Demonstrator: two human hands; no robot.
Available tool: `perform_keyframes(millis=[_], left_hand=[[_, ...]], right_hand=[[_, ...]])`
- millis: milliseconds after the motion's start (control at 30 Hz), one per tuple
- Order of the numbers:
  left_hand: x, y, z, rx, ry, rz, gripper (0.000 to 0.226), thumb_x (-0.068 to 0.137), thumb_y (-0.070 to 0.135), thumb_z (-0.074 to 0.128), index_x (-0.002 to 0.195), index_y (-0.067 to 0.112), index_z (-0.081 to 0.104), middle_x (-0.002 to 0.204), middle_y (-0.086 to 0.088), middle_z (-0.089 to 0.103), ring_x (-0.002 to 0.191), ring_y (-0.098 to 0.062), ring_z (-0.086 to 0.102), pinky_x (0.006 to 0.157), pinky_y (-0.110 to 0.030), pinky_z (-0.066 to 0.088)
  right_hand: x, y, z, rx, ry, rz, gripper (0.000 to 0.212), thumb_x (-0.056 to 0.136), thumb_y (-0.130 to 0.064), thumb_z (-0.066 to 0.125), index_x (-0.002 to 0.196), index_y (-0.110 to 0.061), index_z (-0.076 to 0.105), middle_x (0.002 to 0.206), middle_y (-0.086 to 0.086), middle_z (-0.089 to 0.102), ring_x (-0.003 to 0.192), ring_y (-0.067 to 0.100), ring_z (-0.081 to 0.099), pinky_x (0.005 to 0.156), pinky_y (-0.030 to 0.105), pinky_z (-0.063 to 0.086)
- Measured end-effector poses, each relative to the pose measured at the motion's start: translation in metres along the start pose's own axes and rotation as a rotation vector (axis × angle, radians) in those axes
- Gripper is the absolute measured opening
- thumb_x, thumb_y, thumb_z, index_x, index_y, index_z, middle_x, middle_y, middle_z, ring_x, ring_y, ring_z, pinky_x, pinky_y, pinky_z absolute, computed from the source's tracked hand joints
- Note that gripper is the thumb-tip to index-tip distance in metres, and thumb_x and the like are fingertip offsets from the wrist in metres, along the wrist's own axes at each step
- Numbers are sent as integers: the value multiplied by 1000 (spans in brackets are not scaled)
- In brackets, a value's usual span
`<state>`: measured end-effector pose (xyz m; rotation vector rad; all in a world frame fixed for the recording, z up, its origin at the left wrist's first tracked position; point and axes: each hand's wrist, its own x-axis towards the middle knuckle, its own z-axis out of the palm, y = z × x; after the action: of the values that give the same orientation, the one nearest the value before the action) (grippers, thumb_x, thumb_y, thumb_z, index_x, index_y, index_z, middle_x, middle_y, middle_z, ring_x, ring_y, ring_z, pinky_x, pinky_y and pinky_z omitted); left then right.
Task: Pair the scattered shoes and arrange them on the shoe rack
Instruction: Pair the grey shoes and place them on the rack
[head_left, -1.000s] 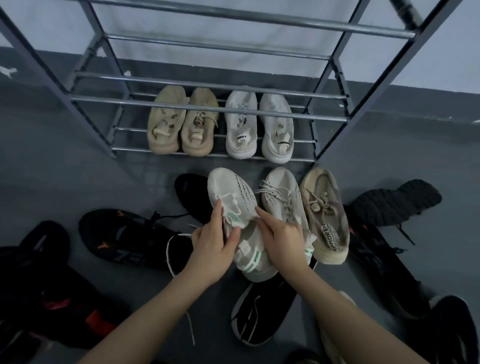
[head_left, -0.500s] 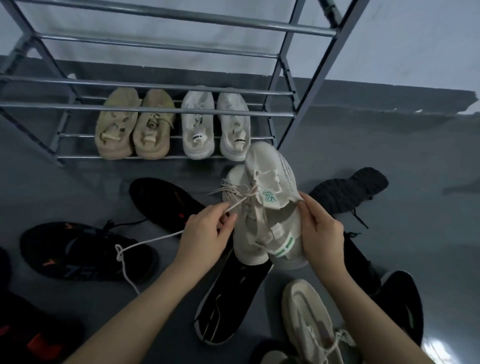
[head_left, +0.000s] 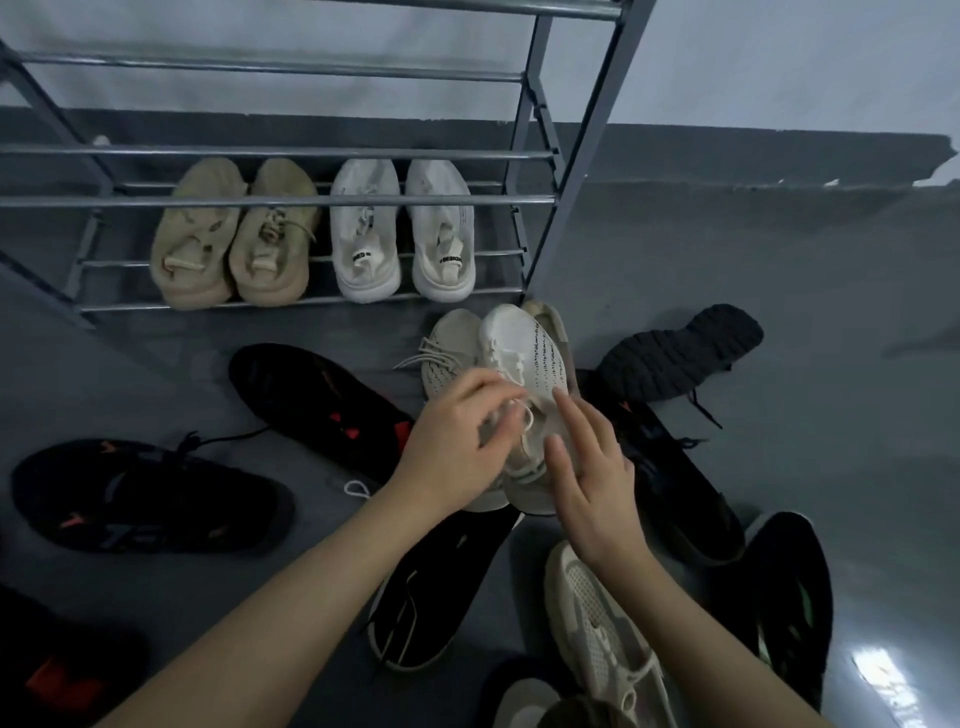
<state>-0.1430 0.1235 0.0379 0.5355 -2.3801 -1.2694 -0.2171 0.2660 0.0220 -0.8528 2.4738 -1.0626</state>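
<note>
While unfilled above, shoe rack (head_left: 291, 306) with 2 pairs.

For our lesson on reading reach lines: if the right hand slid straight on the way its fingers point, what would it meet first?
The right hand points up-left; its fingertips already seem to touch the white dotted sneaker, so that comes first. Depth is unclear.
</note>
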Motion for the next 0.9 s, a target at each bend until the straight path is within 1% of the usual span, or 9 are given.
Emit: perform_keyframes(millis=[100, 200, 333, 467, 533, 633, 700, 800, 900], left_hand=[[-11, -29, -5, 138, 74, -227, 31, 92, 17, 51, 121, 8, 59, 115, -12, 56, 109, -28, 54, 97, -37, 41], [-22, -53, -3, 367, -91, -459, 46, 95, 26, 46, 139, 15, 40, 129, -18, 49, 116, -37, 46, 97, -43, 37], [-26, -58, 6, 342, -125, -378, 49, 97, 33, 37, 144, 20, 28, 127, -10, 55, 116, -32, 47, 97, -42, 31], [-24, -57, 8, 247, -89, -362, 46, 98, 33, 33, 142, 20, 33, 130, -8, 56, 120, -27, 49, 104, -41, 30], [-26, -54, 10, 125, -69, -368, 46, 98, 34, 36, 141, 20, 34, 134, -7, 53, 121, -23, 49, 106, -45, 33], [-30, -49, 16, 45, -66, -408, 48, 97, 37, 38, 142, 23, 32, 141, -3, 45, 126, -20, 45, 108, -46, 32], [-31, -48, 19, 70, -80, -410, 49, 97, 36, 37, 143, 23, 29, 145, -3, 40, 131, -20, 39, 110, -46, 29], [-33, -49, 20, 114, -92, -376, 48, 97, 32, 38, 143, 21, 29, 147, -3, 39, 133, -22, 37, 109, -47, 29], [-37, -50, 21, 123, -85, -350, 46, 97, 32, 38, 142, 23, 32, 146, -2, 41, 132, -21, 39, 109, -47, 30]], right_hand=[[-2, -2, 4, -147, -16, 8, 66, 79, -76, 25, 139, -50, 25, 152, -6, 27, 138, 16, 29, 109, 44, 22], [6, -11, 16, -319, -35, 49, 85, 68, -87, 31, 142, -49, 14, 157, 4, 17, 138, 28, 28, 107, 49, 24], [17, -8, 24, -404, -37, 111, 77, 74, -72, 46, 141, -48, 16, 155, 11, 18, 133, 33, 34, 104, 50, 26], [10, 17, 12, -214, -7, 73, 58, 81, -51, 57, 134, -50, 32, 144, 6, 37, 129, 23, 40, 103, 46, 31], [8, 25, 5, -39, 64, 78, 51, 85, -37, 59, 132, -46, 42, 130, -2, 47, 118, 14, 47, 97, 32, 39], [9, 27, -3, -35, 112, -2, 54, 90, -21, 55, 137, -41, 39, 117, -8, 45, 99, -4, 46, 82, 6, 35], [6, 22, -5, -60, 83, -83, 57, 94, -18, 49, 141, -43, 29, 127, 0, 41, 102, -2, 47, 85, 12, 42], [-6, 18, -1, -243, -25, -143, 44, 97, -40, 33, 141, -45, 29, 149, 9, 27, 129, 29, 38, 98, 51, 42], [-17, 27, 4, -392, -118, -95, 59, 88, -68, 23, 143, -48, 18, 159, 1, 6, 143, 31, 15, 108, 52, 30]])
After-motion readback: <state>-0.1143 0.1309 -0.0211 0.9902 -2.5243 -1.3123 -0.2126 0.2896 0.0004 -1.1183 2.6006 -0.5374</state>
